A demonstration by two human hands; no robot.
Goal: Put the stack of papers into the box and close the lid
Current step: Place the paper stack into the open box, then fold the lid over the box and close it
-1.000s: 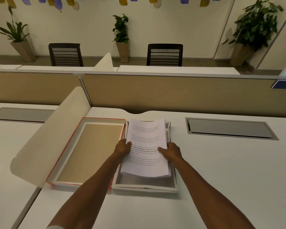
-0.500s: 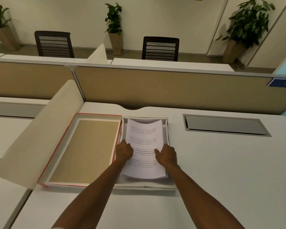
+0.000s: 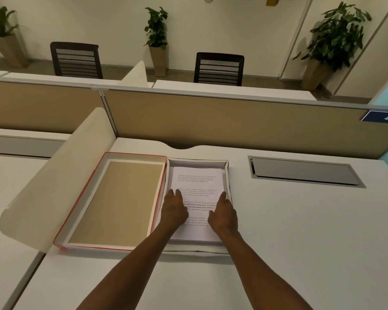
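The stack of papers (image 3: 197, 182), white with printed text, lies flat inside the shallow white box (image 3: 228, 175) on the desk. My left hand (image 3: 174, 209) rests palm-down on the stack's left side, fingers spread. My right hand (image 3: 223, 212) presses flat on its right side. Neither hand grips anything. The lid (image 3: 119, 202), red-edged with a tan inner panel, lies open and upturned directly left of the box, touching it.
A curved cream side divider (image 3: 61, 175) rises left of the lid. A tan partition (image 3: 233, 121) runs behind the box. A grey cable hatch (image 3: 305, 171) sits in the desk at the right. Chairs and potted plants stand beyond.
The stack went from bowed and held above the box to lying flat in it. Both hands moved from gripping its edges to resting flat on top.
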